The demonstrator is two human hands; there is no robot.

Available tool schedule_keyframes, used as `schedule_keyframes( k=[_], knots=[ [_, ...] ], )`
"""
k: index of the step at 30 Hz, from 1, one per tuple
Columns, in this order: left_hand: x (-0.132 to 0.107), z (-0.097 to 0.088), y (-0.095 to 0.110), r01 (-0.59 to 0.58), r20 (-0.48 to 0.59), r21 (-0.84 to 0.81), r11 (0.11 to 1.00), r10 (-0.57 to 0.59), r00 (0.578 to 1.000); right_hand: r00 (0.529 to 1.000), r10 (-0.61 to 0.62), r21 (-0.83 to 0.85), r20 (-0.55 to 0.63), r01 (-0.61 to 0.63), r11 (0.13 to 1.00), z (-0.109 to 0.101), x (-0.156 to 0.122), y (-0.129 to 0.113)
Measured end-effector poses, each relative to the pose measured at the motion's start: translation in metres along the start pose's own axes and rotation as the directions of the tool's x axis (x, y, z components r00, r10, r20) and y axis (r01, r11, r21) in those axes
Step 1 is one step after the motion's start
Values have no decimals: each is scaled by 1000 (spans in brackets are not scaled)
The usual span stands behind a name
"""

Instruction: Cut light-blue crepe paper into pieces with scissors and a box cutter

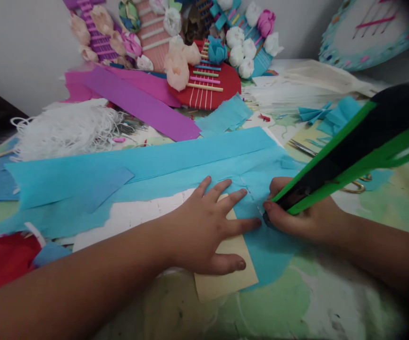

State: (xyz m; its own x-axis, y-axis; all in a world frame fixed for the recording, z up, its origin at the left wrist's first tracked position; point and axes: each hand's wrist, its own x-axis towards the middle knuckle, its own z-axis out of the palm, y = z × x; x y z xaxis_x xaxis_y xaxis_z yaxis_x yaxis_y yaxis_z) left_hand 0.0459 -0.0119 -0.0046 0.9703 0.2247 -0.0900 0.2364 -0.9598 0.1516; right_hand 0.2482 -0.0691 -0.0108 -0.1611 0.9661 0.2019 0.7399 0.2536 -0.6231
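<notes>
My left hand (213, 226) lies palm down with fingers spread. It presses on a pale yellow paper (240, 264) and the bright blue sheet (268, 269); its index fingertip is close to my right hand. My right hand (303, 208) grips what looks like a black-and-green stapler (332, 165) near its narrow front end, which meets the blue sheet. The stapler's rear slants up towards the upper right. A broken line of short pale marks (252, 196), like staples, runs across the blue sheet to that end. White paper (130, 219) shows under my left forearm.
Scissors (353, 186) lie partly behind the stapler. A heap of white string (66, 127), purple paper strips (144, 101) and red paper (8, 259) lie around. Decorated boards, including a red one (222, 87), lean at the back beside a round blue-edged piece (370, 28).
</notes>
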Motion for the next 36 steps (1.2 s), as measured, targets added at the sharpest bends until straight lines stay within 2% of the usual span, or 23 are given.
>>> schedule_keyframes(
  k=[4,12,16,23,29,32,36],
  knots=[
    [-1,1,0,-11,-18,7,1000,11,1000,1000,9,15,-3,-9,1000,1,-1,-1],
    [-1,3,-1,-17,-27,20,1000,18,999,979,202,131,2,-200,971,-4,-3,5],
    [0,3,-1,-15,-34,13,1000,16,999,985,170,126,40,-174,977,-5,-1,4],
    [-1,3,-1,-20,-31,8,1000,20,999,997,44,60,62,-48,997,-4,2,0],
    [-1,2,-1,-22,-30,1,1000,22,999,999,-45,-4,24,45,999,-2,0,-4],
    [-1,3,0,-15,-27,12,1000,15,1000,998,-47,15,44,46,999,-2,0,-5],
    [-1,3,0,-17,-21,16,1000,17,1000,997,29,84,70,-35,996,-4,0,-2]
  ],
)
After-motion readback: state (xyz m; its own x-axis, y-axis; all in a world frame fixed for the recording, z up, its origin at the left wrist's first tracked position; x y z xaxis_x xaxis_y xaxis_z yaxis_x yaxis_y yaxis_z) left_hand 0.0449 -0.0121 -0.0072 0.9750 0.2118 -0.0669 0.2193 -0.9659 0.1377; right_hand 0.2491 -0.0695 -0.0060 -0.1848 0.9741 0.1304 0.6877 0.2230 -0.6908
